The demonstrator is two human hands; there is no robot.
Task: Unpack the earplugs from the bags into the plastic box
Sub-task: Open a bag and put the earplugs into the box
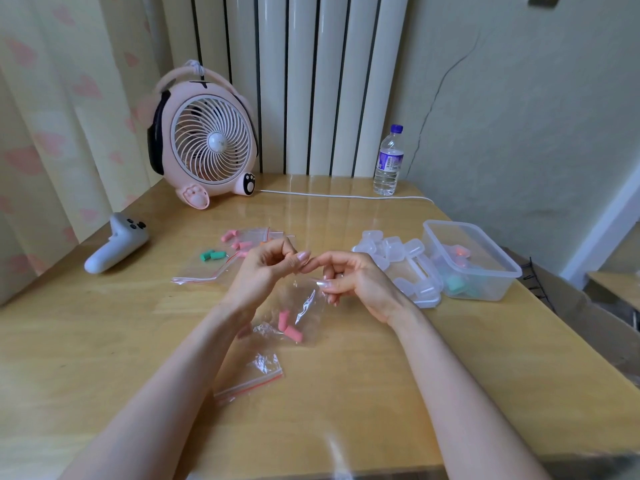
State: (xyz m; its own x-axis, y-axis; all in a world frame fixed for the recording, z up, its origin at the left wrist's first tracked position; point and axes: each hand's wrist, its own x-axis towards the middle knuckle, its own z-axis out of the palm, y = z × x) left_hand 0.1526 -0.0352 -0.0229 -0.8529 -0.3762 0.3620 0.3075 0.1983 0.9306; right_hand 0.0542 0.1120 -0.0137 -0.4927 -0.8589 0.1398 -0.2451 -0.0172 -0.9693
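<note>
My left hand [265, 268] and my right hand [349, 277] both pinch the top edge of a clear zip bag [304, 313] hanging above the table's middle. Pink earplugs [289, 327] lie at the bottom of this bag. An empty zip bag [252, 375] with a red strip lies below it on the table. Further back lie more bags with pink earplugs [239, 239] and green earplugs [211, 255]. The clear plastic box [485, 268] stands at the right and holds green and orange earplugs.
A pile of small clear plastic cases [401, 261] lies left of the box. A pink desk fan [207, 140] with a white cable, a water bottle [388, 162] and a white controller [116, 242] stand further back. The wooden table [104, 341] ends at the right.
</note>
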